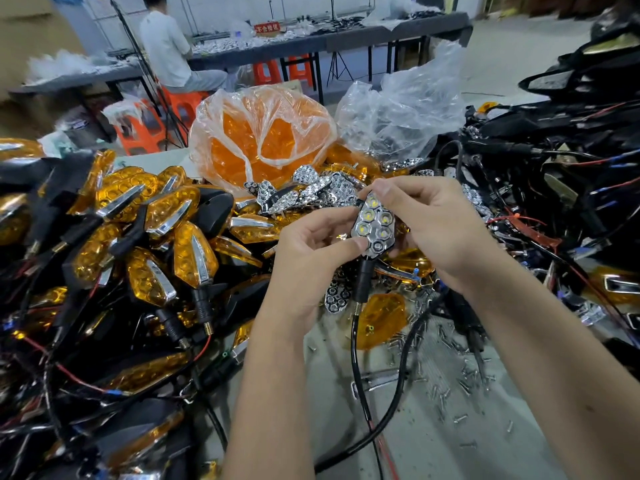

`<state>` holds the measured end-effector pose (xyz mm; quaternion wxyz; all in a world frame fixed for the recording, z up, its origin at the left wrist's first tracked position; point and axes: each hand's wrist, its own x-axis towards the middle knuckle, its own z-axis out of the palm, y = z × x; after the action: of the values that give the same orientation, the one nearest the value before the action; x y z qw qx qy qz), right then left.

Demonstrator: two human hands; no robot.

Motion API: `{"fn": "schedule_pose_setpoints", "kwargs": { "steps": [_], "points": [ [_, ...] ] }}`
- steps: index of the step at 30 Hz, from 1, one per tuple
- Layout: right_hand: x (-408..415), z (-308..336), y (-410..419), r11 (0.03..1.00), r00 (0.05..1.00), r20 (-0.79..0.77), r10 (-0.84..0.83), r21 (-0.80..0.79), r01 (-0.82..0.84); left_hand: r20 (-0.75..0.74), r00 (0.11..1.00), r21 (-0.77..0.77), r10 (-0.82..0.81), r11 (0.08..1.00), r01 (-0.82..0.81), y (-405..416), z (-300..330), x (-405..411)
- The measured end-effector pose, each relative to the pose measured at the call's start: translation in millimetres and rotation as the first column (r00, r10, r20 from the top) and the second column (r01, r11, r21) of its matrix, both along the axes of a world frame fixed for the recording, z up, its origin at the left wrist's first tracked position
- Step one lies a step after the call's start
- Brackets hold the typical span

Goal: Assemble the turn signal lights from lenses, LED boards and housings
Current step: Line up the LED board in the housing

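I hold a turn signal housing [373,226] above the table, its chrome reflector face with several LEDs turned toward me. Its black stem [363,282] and cable hang down from it. My left hand [311,251] grips the housing's lower left side, thumb against the reflector's edge. My right hand [429,220] pinches the top and right side with curled fingers. An amber lens [381,320] lies on the table just below. Loose chrome reflectors [311,188] are heaped behind my hands.
A big pile of finished amber lights [145,237] fills the left. A bag of amber lenses [263,140] and a clear bag [405,112] stand behind. Black housings with wires [561,174] heap on the right. Small screws [457,375] scatter on the table. A person [169,50] sits at a far bench.
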<state>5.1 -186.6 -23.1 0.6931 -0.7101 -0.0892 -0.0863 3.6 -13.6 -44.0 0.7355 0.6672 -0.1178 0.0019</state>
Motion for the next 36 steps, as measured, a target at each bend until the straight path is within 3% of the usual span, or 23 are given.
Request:
{"fn": "schedule_pose_setpoints", "kwargs": {
  "steps": [7,11,17,23,33,36],
  "points": [
    [2.0,-1.4,1.8,0.979,0.986,-0.010,-0.165,0.117,0.165,-0.178,0.972,0.100,-0.151,0.980,0.170,-6.5,0.6,-3.0],
    [0.2,1.0,2.3,0.989,0.994,-0.020,-0.109,0.095,0.111,-0.102,0.978,0.216,-0.182,0.956,0.201,-14.7,1.3,-5.9],
    [0.6,7.6,-0.3,0.978,0.995,-0.100,0.008,0.208,0.013,0.035,0.989,0.267,-0.143,0.955,0.128,-21.1,2.3,-7.0],
    [-0.7,11.1,-0.8,0.985,0.998,-0.070,-0.003,0.172,0.015,0.179,0.979,0.361,-0.095,0.932,0.025,-17.2,1.1,-5.2],
    [1.8,3.2,-5.1,0.965,0.992,-0.011,0.126,0.233,-0.120,0.240,0.970,0.369,0.038,0.921,-0.128,-13.9,3.0,-6.7],
    [2.2,-0.9,-8.1,0.960,0.983,-0.014,0.184,0.218,-0.177,0.188,0.979,0.387,0.082,0.910,-0.151,-12.7,4.4,-8.0]
  ]
}}
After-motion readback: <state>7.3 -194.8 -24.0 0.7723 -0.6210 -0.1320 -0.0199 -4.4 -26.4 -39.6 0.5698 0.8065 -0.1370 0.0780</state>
